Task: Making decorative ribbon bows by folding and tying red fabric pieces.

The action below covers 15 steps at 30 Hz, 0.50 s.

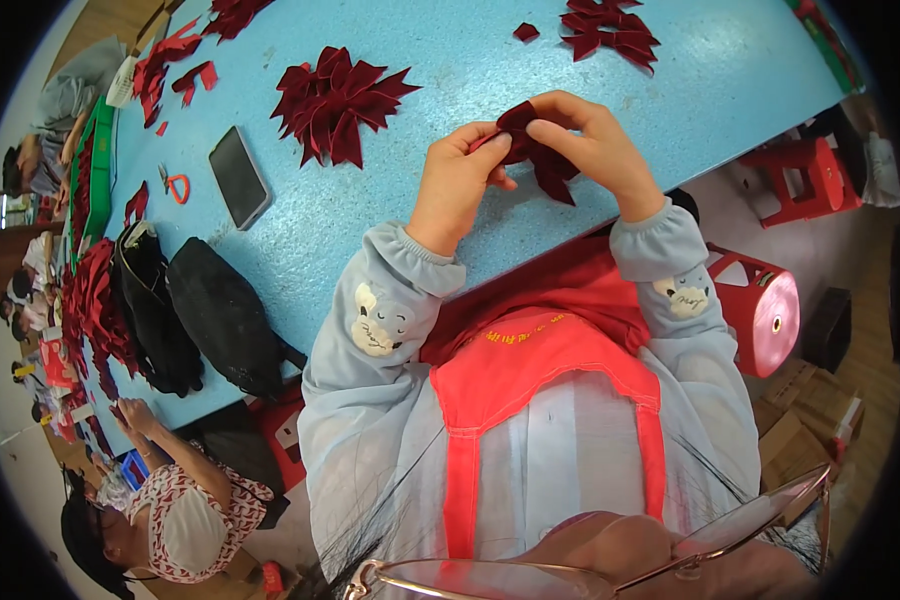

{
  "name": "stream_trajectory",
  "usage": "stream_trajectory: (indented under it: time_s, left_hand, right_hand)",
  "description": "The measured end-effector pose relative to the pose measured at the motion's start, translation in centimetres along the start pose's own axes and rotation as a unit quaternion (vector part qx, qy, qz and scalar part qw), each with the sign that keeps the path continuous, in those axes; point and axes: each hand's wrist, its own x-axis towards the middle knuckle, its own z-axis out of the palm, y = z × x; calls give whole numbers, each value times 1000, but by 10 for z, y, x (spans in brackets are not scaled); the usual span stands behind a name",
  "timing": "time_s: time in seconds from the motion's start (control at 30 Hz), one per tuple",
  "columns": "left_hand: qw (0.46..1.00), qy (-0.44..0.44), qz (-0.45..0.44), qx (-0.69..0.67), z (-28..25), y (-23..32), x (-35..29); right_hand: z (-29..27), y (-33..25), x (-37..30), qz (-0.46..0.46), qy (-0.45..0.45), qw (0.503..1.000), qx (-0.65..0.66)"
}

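Note:
A dark red velvet ribbon is held between both hands above the near edge of the blue table. My left hand pinches its left part between thumb and fingers. My right hand grips the upper folded part, its thumb pressed towards the index finger. One notched end of the ribbon hangs below the fingers. Left of my hands lies a heap of dark red ribbon bows, and another group of bows lies at the far side.
A phone and orange-handled scissors lie at the left. Black bags sit near the table's left front, beside piled ribbons and a green crate. Red stools and a pink roll stand at the right. A co-worker sits at lower left.

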Motion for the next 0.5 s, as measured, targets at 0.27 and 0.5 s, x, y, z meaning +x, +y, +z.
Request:
stream_trajectory:
  time_s: [0.27,0.5]
  left_hand:
    - [998,23,-13,56,-3,-4,-4]
    - [986,-10,29,165,-17,12,16]
  right_hand:
    - [6,31,14,34,20,999,34]
    - [1,22,19,6,-28,998,-56]
